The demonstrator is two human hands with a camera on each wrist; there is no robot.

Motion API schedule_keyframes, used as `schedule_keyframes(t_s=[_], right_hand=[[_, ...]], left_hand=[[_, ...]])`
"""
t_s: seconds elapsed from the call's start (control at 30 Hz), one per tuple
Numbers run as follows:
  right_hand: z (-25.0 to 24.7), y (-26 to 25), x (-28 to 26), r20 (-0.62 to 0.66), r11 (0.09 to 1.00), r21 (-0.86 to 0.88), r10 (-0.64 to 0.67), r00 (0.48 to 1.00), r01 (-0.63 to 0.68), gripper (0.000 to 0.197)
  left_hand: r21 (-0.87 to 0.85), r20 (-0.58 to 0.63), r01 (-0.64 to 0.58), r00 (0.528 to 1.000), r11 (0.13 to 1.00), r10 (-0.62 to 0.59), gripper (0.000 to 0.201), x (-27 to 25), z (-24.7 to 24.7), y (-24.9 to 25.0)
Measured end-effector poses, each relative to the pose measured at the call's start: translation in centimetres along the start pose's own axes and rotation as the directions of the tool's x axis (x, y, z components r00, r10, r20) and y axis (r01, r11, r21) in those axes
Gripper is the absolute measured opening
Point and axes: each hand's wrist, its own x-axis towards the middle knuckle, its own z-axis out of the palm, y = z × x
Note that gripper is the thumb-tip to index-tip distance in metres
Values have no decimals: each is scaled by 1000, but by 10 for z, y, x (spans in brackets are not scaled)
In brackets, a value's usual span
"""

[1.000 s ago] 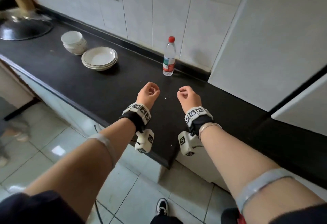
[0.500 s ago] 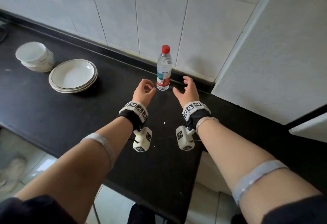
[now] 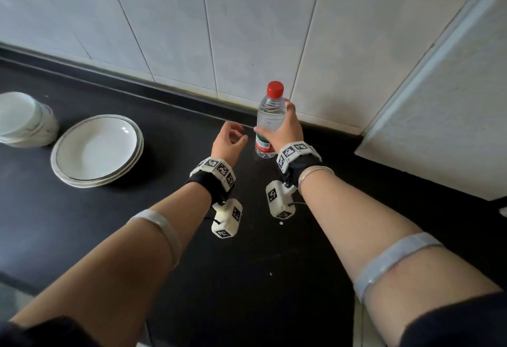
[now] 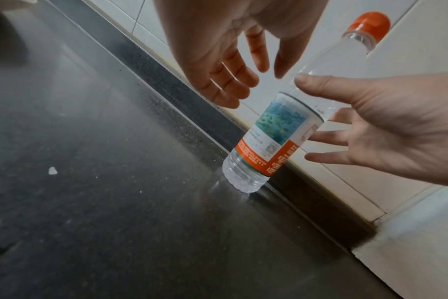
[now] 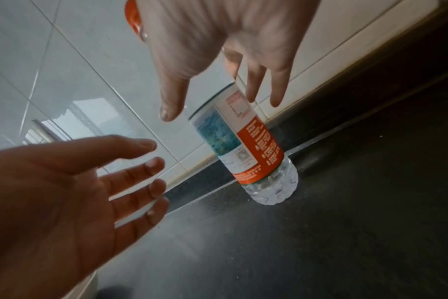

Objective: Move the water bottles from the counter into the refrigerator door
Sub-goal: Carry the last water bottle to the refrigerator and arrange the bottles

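water bottle (image 5: 246, 145) upright on counter (image 5: 345, 222) | right hand (image 5: 218, 36) spread around it | left hand (image 5: 64, 192) beside

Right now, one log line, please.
clear plastic red-capped water bottle: upright on black counter | right hand: open around it | left hand: open, empty

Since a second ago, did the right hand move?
Yes. The right hand moved forward across the black counter toward the tiled wall, and now reaches around the water bottle standing there.

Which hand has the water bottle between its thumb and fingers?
The right hand: the water bottle stands between its thumb and fingers. The left hand hangs beside it, touching nothing.
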Motion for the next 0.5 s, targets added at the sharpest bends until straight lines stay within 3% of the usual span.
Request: schedule_keyframes(t_s=[0.17,0.5], right_hand=[[-1,-5,0,-64,998,-61,22,998,-26,65],[-50,4,-55,-192,989,-87,103,976,-122,58]], left_hand=[[-19,30,20,999,1000,-19,14,6,1,-6],[-31,123,-41,991,999,44,12,-22,22,29]])
